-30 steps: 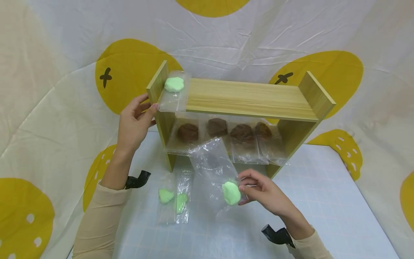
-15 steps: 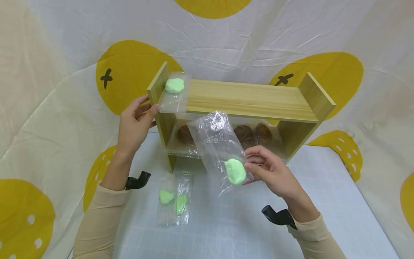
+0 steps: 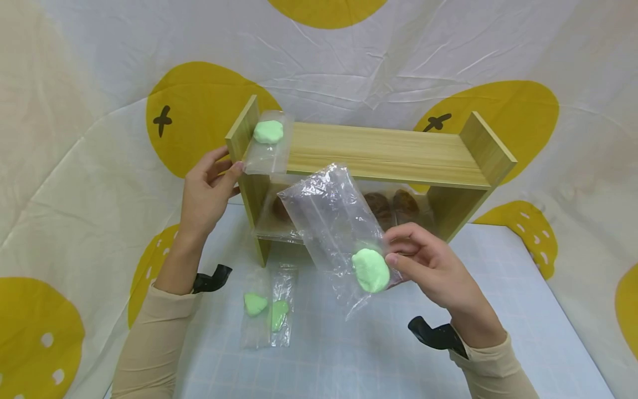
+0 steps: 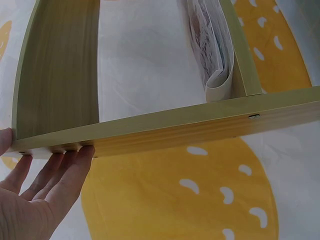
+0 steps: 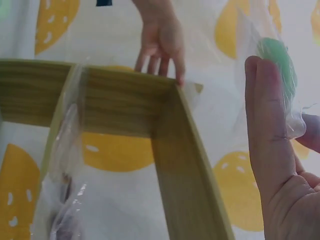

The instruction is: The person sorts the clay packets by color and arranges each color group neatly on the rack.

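Observation:
My right hand point(image 3: 438, 266) pinches the edge of a clear plastic bag point(image 3: 331, 216) between thumb and fingers. A pale green lump point(image 3: 371, 270) lies inside the bag, close to the fingertips. The bag hangs tilted in front of the wooden shelf point(image 3: 389, 155), hiding part of its lower tier. At the shelf's left end, my left hand point(image 3: 206, 191) holds the side panel, its fingers on the outer face point(image 4: 55, 175) and the thumb at the front edge. Another bagged green lump point(image 3: 268, 132) lies on the top tier at the left.
Several bagged brown lumps point(image 3: 406, 205) sit on the lower tier, some covered by the held bag. Two more bags with green lumps, one left point(image 3: 256, 304) and one right point(image 3: 279, 315), lie on the pale table point(image 3: 349, 360). A patterned cloth point(image 3: 349, 72) hangs behind.
My right hand has lifted the bag up and a little to the right, from low before the shelf to in front of the lower tier. The left hand stays put.

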`<move>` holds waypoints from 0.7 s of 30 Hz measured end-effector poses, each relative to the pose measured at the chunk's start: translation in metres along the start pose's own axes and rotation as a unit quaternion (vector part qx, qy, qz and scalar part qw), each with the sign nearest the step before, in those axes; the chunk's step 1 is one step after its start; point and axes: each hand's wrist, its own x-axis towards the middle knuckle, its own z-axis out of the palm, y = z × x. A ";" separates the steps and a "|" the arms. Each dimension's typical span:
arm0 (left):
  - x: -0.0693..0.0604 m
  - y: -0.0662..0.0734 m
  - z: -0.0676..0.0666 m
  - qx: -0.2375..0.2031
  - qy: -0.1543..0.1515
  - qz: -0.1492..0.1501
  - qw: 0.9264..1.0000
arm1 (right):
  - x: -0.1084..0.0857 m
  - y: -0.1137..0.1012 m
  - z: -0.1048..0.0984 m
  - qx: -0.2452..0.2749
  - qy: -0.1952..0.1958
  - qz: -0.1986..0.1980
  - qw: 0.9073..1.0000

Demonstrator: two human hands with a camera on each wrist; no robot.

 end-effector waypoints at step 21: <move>0.000 0.001 0.002 0.001 -0.003 -0.005 1.000 | 0.103 -0.013 -0.004 0.105 0.144 0.053 0.982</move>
